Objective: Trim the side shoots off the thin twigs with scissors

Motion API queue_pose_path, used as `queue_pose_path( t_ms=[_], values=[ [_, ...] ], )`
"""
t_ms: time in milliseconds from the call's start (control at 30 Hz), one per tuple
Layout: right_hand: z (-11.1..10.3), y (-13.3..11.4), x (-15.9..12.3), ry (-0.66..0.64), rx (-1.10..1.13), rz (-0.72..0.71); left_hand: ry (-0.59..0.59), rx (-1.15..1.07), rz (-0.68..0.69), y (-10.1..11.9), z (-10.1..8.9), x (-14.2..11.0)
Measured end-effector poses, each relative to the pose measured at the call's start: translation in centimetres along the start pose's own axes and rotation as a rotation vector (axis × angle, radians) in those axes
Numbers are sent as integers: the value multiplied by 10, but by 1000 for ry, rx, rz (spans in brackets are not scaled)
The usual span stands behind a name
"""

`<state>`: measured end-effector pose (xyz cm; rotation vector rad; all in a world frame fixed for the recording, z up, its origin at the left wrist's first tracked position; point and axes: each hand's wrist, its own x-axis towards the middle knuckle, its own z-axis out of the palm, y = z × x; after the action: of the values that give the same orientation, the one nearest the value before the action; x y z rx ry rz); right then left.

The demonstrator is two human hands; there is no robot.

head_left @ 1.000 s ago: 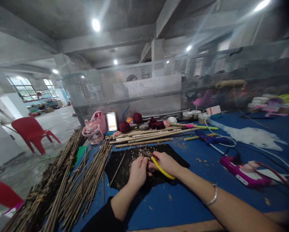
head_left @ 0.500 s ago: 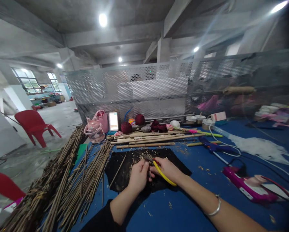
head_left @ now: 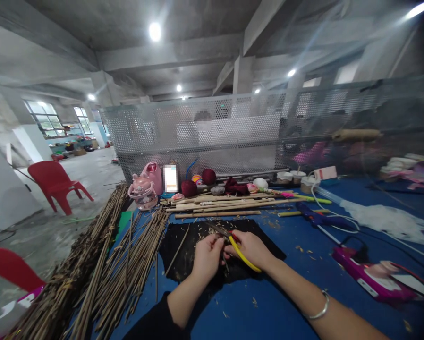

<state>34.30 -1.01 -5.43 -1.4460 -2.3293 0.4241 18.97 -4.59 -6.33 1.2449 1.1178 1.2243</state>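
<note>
No legible text, labels or numbers

A perforated screen (head_left: pixel 137 134) ahead of me
A red chair (head_left: pixel 52 182) stands to my left, a magenta power strip (head_left: pixel 357 273) lies to my right.

Yellow-and-red-handled scissors (head_left: pixel 239 254) are held aslant above black cloth (head_left: pixel 183 267), dark blades pointing forward and left; a thin stick (head_left: pixel 226 267), mostly hidden, is pinched beside them.
</note>
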Motion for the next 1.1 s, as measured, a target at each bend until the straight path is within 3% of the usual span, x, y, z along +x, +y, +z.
queue_pose_path(
  t_ms=[367, 667, 1100],
  values=[
    [-3, -9, -5, 51, -35, -84, 76, 102, 9, -5, -1, 1],
    [4, -12, -4, 25, 41, 4, 114, 210, 90, 1, -1, -4],
    [7, -1, 0, -22, 125, 11, 65, 219, 106, 5, -2, -5]
  ],
)
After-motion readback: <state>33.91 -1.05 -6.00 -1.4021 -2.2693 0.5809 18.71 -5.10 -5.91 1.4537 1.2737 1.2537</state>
